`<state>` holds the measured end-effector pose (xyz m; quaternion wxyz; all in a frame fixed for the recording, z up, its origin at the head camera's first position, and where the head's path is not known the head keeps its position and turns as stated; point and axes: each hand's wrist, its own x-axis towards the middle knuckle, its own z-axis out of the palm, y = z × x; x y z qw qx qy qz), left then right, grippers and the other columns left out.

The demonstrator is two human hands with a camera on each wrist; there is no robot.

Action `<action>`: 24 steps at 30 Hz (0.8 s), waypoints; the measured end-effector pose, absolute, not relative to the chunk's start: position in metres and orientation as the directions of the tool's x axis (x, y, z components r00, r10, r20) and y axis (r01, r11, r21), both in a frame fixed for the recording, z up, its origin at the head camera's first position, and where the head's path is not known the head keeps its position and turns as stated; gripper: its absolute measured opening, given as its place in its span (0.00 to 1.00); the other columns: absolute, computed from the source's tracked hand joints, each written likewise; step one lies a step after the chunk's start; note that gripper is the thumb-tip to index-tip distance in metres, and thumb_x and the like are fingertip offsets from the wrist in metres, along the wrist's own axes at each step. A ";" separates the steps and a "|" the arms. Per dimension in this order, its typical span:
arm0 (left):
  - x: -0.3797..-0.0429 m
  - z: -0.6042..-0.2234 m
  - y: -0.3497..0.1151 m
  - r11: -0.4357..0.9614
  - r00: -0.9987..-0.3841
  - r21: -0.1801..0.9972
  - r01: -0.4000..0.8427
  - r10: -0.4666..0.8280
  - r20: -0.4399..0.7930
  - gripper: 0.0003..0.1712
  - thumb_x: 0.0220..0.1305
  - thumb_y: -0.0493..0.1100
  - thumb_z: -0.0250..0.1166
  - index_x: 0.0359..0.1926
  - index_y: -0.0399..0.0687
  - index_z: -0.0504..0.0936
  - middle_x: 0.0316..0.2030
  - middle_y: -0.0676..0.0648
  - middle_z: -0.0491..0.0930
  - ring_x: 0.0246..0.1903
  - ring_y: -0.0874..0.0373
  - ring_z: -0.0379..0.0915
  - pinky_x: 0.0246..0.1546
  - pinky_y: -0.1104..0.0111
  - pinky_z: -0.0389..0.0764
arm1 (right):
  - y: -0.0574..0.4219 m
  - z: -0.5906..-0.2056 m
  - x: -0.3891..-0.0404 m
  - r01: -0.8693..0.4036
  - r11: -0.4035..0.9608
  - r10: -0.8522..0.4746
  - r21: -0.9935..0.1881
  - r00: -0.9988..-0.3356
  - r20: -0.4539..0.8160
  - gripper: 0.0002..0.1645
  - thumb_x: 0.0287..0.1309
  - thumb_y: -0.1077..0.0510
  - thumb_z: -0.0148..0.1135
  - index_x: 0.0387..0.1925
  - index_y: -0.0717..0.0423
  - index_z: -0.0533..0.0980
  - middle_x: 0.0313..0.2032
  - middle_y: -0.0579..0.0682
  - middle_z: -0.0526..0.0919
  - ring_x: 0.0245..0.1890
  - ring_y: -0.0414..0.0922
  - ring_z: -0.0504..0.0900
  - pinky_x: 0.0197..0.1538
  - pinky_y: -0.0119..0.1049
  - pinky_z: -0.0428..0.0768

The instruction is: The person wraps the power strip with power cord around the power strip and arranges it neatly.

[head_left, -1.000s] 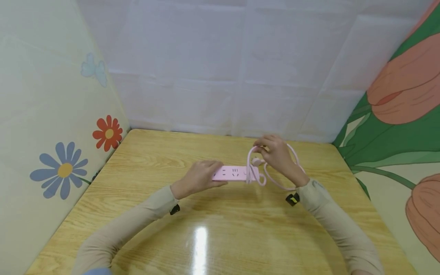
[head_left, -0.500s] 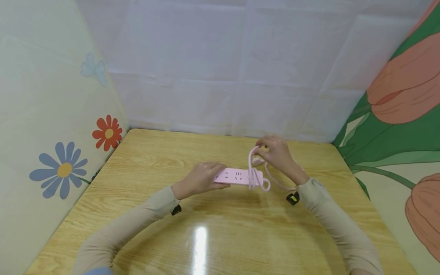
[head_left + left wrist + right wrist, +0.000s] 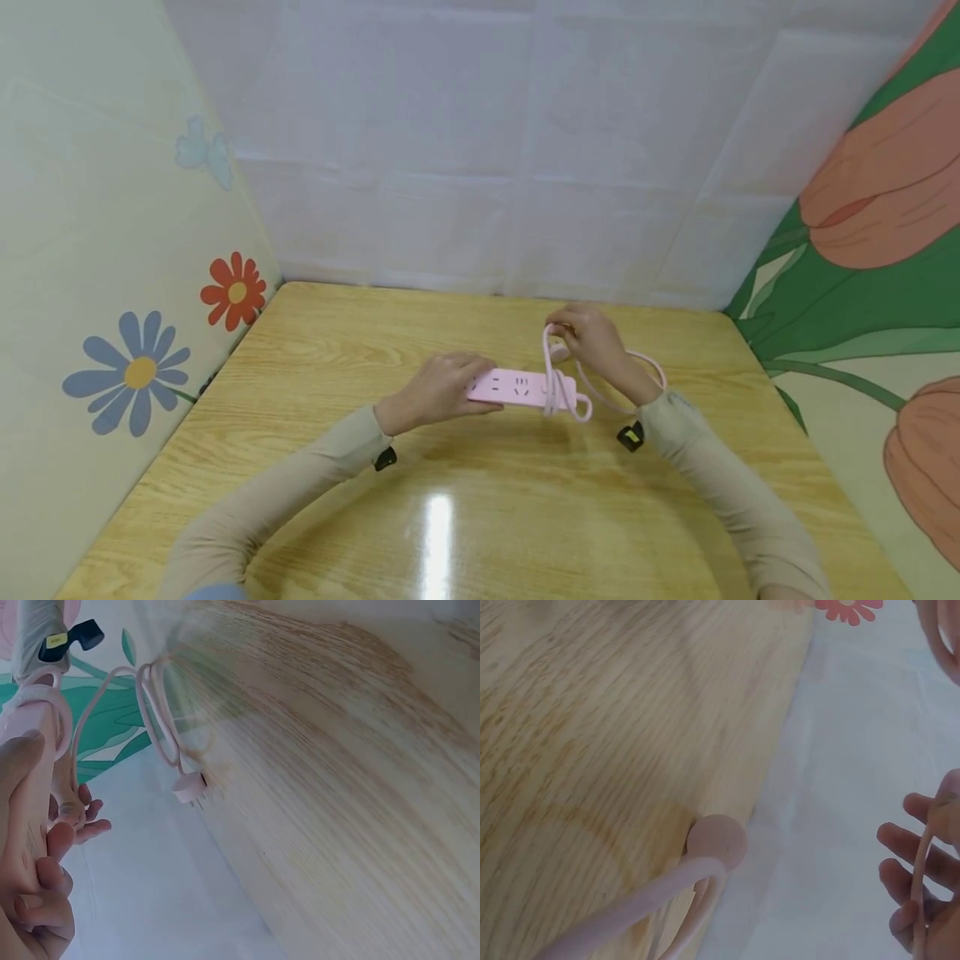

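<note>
A pink power strip (image 3: pixel 531 388) is held just above the wooden table, its right end tilted slightly down. My left hand (image 3: pixel 437 388) grips its left end, thumb along the front edge. Pink cord (image 3: pixel 548 357) is wound round the strip's right end in several turns. Above that end my right hand (image 3: pixel 596 340) pinches a stretch of the cord between thumb and fingers, as the right wrist view also shows. The pink plug (image 3: pixel 189 787) hangs or rests near the tabletop behind the right hand; loose cord loops lie beside it.
The wooden table (image 3: pixel 480 508) meets a white cloth wall (image 3: pixel 390 217) at the back. Flower-printed panels stand at the left (image 3: pixel 45 250) and right (image 3: pixel 847 333). A small black device (image 3: pixel 632 436) sits on the right wrist.
The power strip has shifted slightly right and tilted down at its right end. My right hand moved right a little, then back left and slightly down, still holding cord.
</note>
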<state>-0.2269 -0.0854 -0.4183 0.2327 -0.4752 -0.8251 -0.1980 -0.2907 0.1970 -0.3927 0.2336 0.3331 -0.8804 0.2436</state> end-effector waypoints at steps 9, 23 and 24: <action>-0.222 -0.419 -0.082 0.444 -0.397 0.063 0.894 0.719 0.571 0.33 0.49 0.57 0.78 0.48 0.39 0.82 0.39 0.44 0.85 0.33 0.56 0.82 0.31 0.73 0.81 | 0.201 -0.395 -0.293 -0.599 0.729 -0.428 -0.331 -0.776 0.463 0.11 0.51 0.56 0.75 0.35 0.60 0.85 0.35 0.55 0.87 0.36 0.57 0.84 0.40 0.51 0.80; -0.224 -0.416 -0.081 0.424 -0.410 0.145 0.894 0.643 0.647 0.35 0.44 0.53 0.82 0.47 0.34 0.82 0.39 0.41 0.85 0.35 0.54 0.83 0.35 0.72 0.82 | 0.197 -0.405 -0.297 -0.596 0.727 -0.450 -0.342 -0.789 0.419 0.09 0.60 0.59 0.67 0.40 0.61 0.85 0.37 0.57 0.87 0.37 0.55 0.84 0.42 0.52 0.80; -0.224 -0.416 -0.081 0.421 -0.412 0.153 0.894 0.638 0.651 0.34 0.45 0.53 0.81 0.47 0.35 0.82 0.40 0.41 0.85 0.35 0.54 0.82 0.36 0.72 0.82 | 0.196 -0.405 -0.297 -0.591 0.730 -0.452 -0.344 -0.794 0.407 0.10 0.60 0.58 0.67 0.40 0.60 0.85 0.37 0.57 0.87 0.37 0.55 0.84 0.43 0.52 0.80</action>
